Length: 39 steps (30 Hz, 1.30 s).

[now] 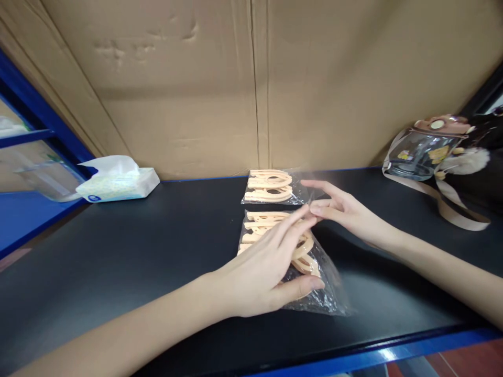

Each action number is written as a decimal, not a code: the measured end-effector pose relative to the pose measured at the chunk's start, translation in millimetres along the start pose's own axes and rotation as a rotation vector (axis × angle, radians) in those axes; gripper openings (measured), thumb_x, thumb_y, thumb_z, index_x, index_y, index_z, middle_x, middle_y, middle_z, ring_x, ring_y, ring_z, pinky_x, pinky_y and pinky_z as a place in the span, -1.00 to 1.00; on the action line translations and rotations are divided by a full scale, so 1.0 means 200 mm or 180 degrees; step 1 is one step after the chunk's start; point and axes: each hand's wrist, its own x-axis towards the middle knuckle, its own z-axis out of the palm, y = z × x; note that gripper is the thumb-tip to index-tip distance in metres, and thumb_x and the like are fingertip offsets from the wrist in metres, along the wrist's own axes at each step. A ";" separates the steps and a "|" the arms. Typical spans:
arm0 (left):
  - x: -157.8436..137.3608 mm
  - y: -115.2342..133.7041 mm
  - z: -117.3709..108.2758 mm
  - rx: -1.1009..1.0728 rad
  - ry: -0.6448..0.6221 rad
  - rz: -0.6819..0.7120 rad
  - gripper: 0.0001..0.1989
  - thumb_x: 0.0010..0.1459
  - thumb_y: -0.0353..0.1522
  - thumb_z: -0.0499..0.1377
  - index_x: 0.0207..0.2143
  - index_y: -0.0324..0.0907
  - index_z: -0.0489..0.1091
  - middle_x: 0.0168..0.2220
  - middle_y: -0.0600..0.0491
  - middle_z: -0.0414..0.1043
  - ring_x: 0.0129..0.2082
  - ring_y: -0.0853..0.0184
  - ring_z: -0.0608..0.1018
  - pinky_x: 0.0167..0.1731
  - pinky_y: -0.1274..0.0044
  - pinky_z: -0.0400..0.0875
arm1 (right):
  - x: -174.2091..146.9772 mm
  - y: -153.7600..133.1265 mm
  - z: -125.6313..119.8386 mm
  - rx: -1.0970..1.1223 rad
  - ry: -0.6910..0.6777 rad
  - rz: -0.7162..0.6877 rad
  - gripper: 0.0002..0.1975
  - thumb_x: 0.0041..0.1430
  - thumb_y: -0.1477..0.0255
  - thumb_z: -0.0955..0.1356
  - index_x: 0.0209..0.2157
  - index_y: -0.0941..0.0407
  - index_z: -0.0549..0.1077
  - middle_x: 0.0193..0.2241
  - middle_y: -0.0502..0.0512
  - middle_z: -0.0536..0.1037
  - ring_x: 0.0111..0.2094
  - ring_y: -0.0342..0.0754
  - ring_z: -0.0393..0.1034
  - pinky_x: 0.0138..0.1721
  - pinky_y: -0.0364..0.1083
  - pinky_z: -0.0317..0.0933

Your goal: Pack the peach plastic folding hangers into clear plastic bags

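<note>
Two clear plastic bags hold beige pieces that look like folded travel hangers. The nearer bag [334, 293] lies on the black tabletop, partly covered by my left hand [267, 262]. That hand rests flat over it, fingers stretched toward the right and thumb apart. My right hand [334, 207] is just beyond the left fingertips, with its thumb and middle finger pinched on a bit of clear plastic film and its index finger extended. Which bag that film belongs to is hard to tell. The farther bag [269, 187] lies behind, close to the cardboard.
A tissue pack [121, 186] stands at the back left beside a blue metal frame [70, 141]. A clear bottle [420, 152] with a pink lid and beige strap [448, 204] is at the back right. Cardboard [188, 104] walls off the rear; the table has a blue front edge [377, 356].
</note>
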 end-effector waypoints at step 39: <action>-0.01 -0.07 0.00 0.0422 -0.0087 -0.0791 0.01 0.00 0.12 0.15 0.31 -0.29 -0.09 0.32 -0.26 -0.06 0.31 -0.07 0.03 0.22 0.10 0.02 | -0.01 0.06 0.03 -0.2366 0.0012 -0.0760 -0.63 0.28 0.11 0.21 -0.06 0.06 0.35 0.00 0.15 0.45 0.05 0.08 0.28 0.06 0.09 0.16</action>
